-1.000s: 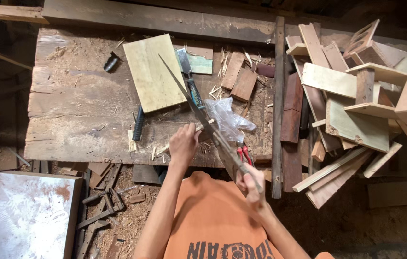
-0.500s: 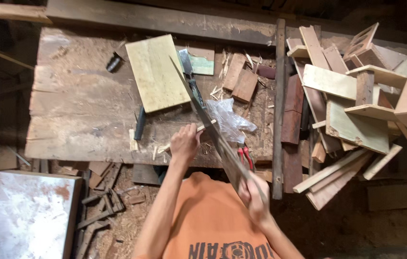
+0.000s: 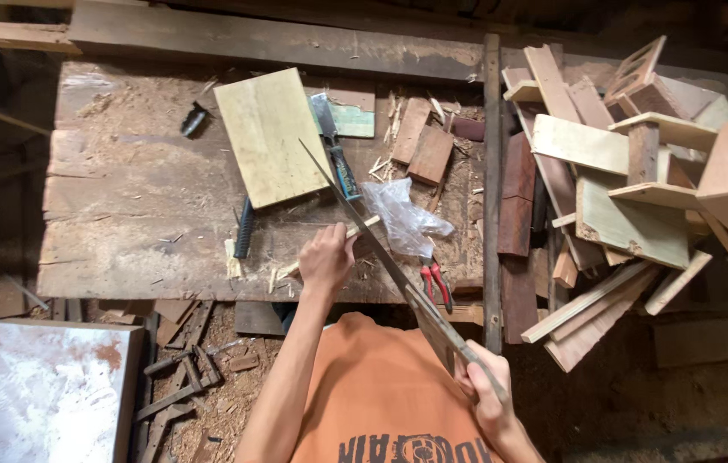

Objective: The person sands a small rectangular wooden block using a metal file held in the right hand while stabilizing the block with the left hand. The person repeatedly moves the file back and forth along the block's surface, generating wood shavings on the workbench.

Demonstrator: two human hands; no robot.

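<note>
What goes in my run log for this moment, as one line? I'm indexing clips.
left hand: holds thin wood stick on workbench | right hand: grips handsaw, blade across stick | nearby: plastic bag, red pliers

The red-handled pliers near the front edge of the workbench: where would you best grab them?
By the two red handles of the red-handled pliers, coming from the near edge of the wooden workbench. The handles point toward the person and lie bare, while the jaw end sits against the crumpled clear plastic bag.
</note>
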